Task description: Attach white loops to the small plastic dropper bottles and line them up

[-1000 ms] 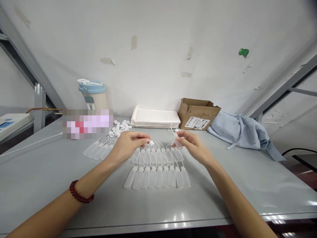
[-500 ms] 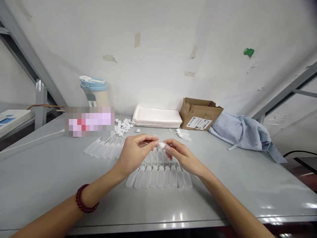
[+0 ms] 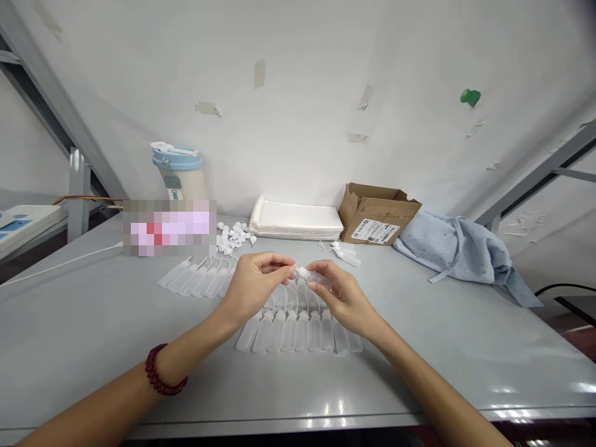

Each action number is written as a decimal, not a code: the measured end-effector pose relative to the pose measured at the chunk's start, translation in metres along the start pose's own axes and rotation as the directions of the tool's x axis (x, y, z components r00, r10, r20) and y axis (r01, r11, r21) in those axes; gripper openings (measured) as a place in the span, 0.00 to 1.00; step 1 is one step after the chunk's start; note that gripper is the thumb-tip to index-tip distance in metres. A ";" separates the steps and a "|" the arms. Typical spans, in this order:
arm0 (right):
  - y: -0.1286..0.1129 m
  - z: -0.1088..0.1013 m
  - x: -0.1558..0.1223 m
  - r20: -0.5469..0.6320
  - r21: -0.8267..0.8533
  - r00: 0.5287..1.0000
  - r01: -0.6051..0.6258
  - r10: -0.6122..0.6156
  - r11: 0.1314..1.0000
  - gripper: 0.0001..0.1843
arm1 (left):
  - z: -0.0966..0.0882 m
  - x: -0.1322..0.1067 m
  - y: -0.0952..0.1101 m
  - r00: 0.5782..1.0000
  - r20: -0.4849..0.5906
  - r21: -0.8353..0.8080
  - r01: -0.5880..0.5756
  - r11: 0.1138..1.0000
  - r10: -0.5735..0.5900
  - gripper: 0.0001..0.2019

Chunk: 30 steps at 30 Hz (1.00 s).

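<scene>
A small translucent squeeze bottle (image 3: 321,280) lies tilted in my right hand (image 3: 347,295), thumb and fingers closed around its body. Its white neck points left toward my left hand (image 3: 254,282), whose thumb and fingertips pinch the white tip at that end. How far the tip goes into the neck is hidden by the fingers. Below both hands lies a row of similar bottles (image 3: 291,332) with thin bent white tubes at their tops. More such bottles (image 3: 200,282) are lined up left of my left hand.
White caps (image 3: 233,238) lie heaped behind my left hand, beside a blurred pink item (image 3: 170,228). Farther back stand a blue-lidded cup (image 3: 179,171), a stack of white trays (image 3: 298,217) and an open carton (image 3: 379,214). A few bottles (image 3: 347,253) lie before the carton; blue cloth (image 3: 460,248) is at right.
My right hand has turned and shifted slightly, so more of the bottle's body shows. My left fingertips have moved a little left and keep their pinch.
</scene>
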State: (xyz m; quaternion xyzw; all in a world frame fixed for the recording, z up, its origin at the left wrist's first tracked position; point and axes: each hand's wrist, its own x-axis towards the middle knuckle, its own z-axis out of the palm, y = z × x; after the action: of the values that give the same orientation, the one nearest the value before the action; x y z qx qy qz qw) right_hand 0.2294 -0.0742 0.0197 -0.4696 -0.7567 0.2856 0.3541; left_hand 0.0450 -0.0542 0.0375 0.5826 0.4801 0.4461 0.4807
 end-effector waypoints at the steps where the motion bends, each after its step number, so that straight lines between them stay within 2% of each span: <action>1: 0.001 0.001 0.000 -0.018 -0.019 0.999 0.026 -0.026 0.999 0.10 | 0.000 0.000 0.000 1.000 0.003 -0.005 0.005 1.000 -0.005 0.05; 11: 0.001 0.007 -0.004 -0.158 -0.221 0.941 0.261 -0.299 0.940 0.12 | -0.002 0.000 -0.003 0.988 0.156 -0.088 0.018 0.996 -0.004 0.10; 17: 0.004 0.011 -0.006 -0.221 -0.298 0.898 0.308 -0.380 0.903 0.15 | -0.002 0.002 -0.005 0.938 0.337 -0.111 0.120 0.987 -0.076 0.14; 19: 0.003 0.011 -0.007 -0.231 -0.312 0.894 0.305 -0.383 0.900 0.15 | -0.003 0.000 -0.002 0.924 0.375 -0.078 0.114 0.990 -0.077 0.14; 22: 0.002 0.011 -0.008 -0.242 -0.300 0.900 0.285 -0.362 0.910 0.13 | -0.004 -0.002 0.001 0.919 0.390 -0.017 0.060 0.998 -0.049 0.15; 26: -0.001 0.008 -0.008 -0.220 -0.156 0.954 0.172 -0.204 0.973 0.11 | -0.003 -0.005 -0.001 0.925 0.380 0.082 -0.033 0.996 0.000 0.13; 28: -0.003 0.006 -0.007 -0.197 -0.023 0.975 0.096 -0.099 0.995 0.12 | -0.002 -0.005 -0.004 0.931 0.350 0.139 -0.159 0.978 0.101 0.11; 30: -0.005 0.004 -0.006 -0.156 0.116 0.988 0.003 0.015 0.993 0.12 | -0.002 -0.004 -0.007 0.908 0.320 0.204 -0.343 0.917 0.269 0.08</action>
State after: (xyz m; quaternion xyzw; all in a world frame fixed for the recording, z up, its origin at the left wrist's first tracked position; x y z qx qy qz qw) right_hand 0.2257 -0.0821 0.0200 -0.4714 -0.7075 0.2922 0.4381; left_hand 0.0417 -0.0577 0.0307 0.7663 0.3609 0.3621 0.3891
